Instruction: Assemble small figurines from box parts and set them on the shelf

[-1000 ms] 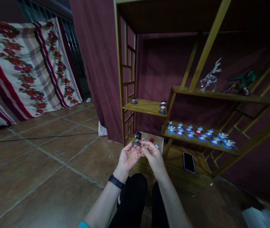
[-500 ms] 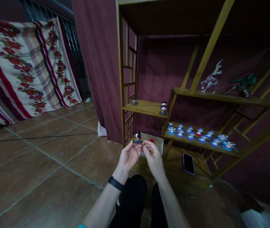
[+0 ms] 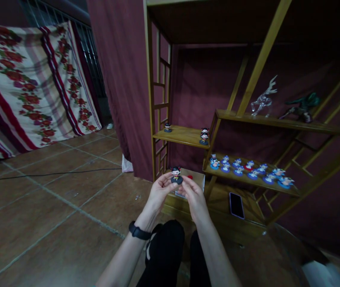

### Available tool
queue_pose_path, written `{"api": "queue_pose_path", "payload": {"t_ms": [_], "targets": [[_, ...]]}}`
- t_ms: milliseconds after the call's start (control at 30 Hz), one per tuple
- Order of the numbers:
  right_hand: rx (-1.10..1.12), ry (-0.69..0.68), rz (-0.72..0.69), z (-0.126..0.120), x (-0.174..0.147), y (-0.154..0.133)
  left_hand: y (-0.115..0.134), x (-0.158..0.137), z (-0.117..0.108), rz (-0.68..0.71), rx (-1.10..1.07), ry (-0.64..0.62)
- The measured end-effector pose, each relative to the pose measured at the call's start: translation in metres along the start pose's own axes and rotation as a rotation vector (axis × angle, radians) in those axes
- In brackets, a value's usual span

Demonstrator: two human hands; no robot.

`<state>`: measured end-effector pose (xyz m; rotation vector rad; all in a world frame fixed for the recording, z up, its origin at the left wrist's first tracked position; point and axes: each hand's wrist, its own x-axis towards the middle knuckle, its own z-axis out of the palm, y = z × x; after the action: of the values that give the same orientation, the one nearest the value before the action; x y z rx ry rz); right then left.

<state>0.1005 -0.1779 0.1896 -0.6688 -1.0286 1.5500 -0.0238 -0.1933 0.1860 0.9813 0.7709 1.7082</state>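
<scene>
Between my hands is a small figurine (image 3: pixel 175 173) with dark hair, red hair ornaments and a round dark base. It is upright and its face is turned towards me. My left hand (image 3: pixel 161 192) grips the base from the left, thumb in front. From the right, the fingertips of my right hand (image 3: pixel 193 196) pinch the base's edge. Just behind the hands stands an open box (image 3: pixel 199 180) with something red in it. Similar figurines stand on the small shelf above: one at the left (image 3: pixel 167 127) and two at the right, the front one (image 3: pixel 204 138) partly covering the other.
Several blue-based figurines (image 3: pixel 238 170) line the lower right shelf (image 3: pixel 291 191). A clear deer figure (image 3: pixel 264 99) and a dark green figure (image 3: pixel 304 107) stand higher up. A phone (image 3: pixel 236 205) lies on the bottom board. A black cable (image 3: pixel 68 172) crosses the tiled floor at left.
The figurine has been turned so that its front now faces me. My left fingers have closed round its base, where before the palm was more upturned.
</scene>
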Motion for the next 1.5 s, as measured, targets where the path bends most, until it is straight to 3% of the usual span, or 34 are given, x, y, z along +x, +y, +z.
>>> {"api": "queue_pose_path", "payload": {"t_ms": [233,533,1233,1500], "targets": [[0.198,-0.003,0.068,0.0,0.016,0.003,0.004,0.012,0.006,0.003,0.149,0.053],[0.285,-0.025,0.037,0.009,0.038,0.0,0.012,0.036,0.009,0.012,0.198,0.062],[0.288,-0.03,0.086,0.014,0.058,0.004,0.014,0.054,0.0,-0.015,0.219,0.048],[0.274,-0.035,0.076,0.012,0.055,0.002,0.024,0.053,-0.001,-0.047,0.125,-0.04]]}}
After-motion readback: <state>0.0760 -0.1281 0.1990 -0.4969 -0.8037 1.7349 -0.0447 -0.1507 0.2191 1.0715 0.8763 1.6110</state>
